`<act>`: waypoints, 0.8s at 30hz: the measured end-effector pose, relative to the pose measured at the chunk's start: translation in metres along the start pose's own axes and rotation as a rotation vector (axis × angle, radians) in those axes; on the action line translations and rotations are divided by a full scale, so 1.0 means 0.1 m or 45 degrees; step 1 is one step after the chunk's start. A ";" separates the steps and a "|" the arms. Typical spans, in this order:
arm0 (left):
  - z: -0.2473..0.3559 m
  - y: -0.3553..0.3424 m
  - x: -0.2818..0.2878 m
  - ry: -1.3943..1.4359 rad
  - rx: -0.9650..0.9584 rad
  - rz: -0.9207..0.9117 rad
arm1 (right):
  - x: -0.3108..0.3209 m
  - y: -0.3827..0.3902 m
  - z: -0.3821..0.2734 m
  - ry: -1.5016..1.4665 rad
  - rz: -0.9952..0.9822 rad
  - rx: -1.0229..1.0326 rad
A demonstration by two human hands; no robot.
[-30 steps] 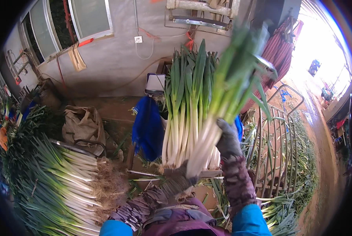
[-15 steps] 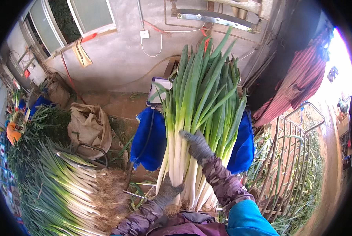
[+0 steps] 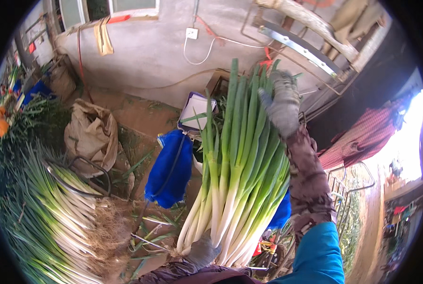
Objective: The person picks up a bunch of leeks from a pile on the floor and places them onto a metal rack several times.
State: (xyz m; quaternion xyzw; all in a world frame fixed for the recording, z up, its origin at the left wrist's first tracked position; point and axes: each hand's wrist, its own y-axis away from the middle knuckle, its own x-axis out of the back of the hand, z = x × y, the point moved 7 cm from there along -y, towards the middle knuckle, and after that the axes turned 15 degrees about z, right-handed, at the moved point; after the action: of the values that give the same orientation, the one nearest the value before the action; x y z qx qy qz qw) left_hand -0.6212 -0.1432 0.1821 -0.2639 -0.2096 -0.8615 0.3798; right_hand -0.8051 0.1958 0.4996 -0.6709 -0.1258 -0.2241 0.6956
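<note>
A big bundle of long green onions [image 3: 230, 180] stands slanted before me, white stems low and green leaves up. My left hand [image 3: 204, 252], in a grey glove, is closed at the stem bottoms, around a white stalk; its fingertips are partly hidden. My right hand [image 3: 283, 103], gloved too, is raised at the upper right edge of the leaves. Its thumb stands apart from the stretched fingers, and its palm side lies against the greens, slightly blurred. Blue cloth padding [image 3: 170, 169] shows on both sides of the bundle.
More green onions [image 3: 74, 220] lie piled at the left, their brown roots [image 3: 109, 234] toward me. A metal handle [image 3: 95, 173] lies over them. Behind are a beige sack [image 3: 91, 137] and a white-topped tray [image 3: 198, 111]. A metal rack [image 3: 351, 184] stands right.
My right hand has risen from the middle of the bundle to the leaf tops at its right. The bundle now leans and fans out more. My left hand stays at the stem bottoms. The view has shifted.
</note>
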 end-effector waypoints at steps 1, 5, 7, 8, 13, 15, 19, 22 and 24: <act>-0.04 0.00 0.04 -0.013 0.009 0.027 | 0.02 0.00 -0.50 -0.162 -0.070 0.208; 0.03 0.03 0.01 0.020 -0.134 0.015 | -0.17 1.64 -2.08 -0.670 -1.347 1.003; 0.05 0.03 -0.02 0.029 -0.163 0.010 | -0.16 2.24 -2.12 -0.666 -1.540 0.994; 0.04 0.04 -0.03 -0.045 -0.193 0.018 | -0.15 2.33 -2.16 -0.674 -1.601 0.990; 0.07 0.04 -0.04 -0.109 -0.303 0.057 | -0.34 1.98 -1.61 -0.398 -1.660 0.812; 0.02 0.01 -0.09 -0.037 -0.280 0.061 | -0.52 1.70 -1.33 -0.322 -1.352 0.954; -0.03 0.05 -0.12 -0.043 -0.330 0.130 | -0.89 1.15 -0.64 0.230 -1.613 0.826; 0.04 -0.03 -0.01 0.052 -0.241 0.119 | -1.14 0.93 -0.12 0.496 -1.655 0.692; -0.05 -0.04 -0.10 0.124 -0.157 0.046 | -1.30 0.94 0.25 0.500 -1.478 0.538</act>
State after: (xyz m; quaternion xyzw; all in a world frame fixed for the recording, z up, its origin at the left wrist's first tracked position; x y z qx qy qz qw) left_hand -0.6200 -0.1387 0.1714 -0.2484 -0.1324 -0.8776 0.3881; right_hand -0.8698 0.2388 0.3572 -0.2892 -0.3798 -0.6525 0.5885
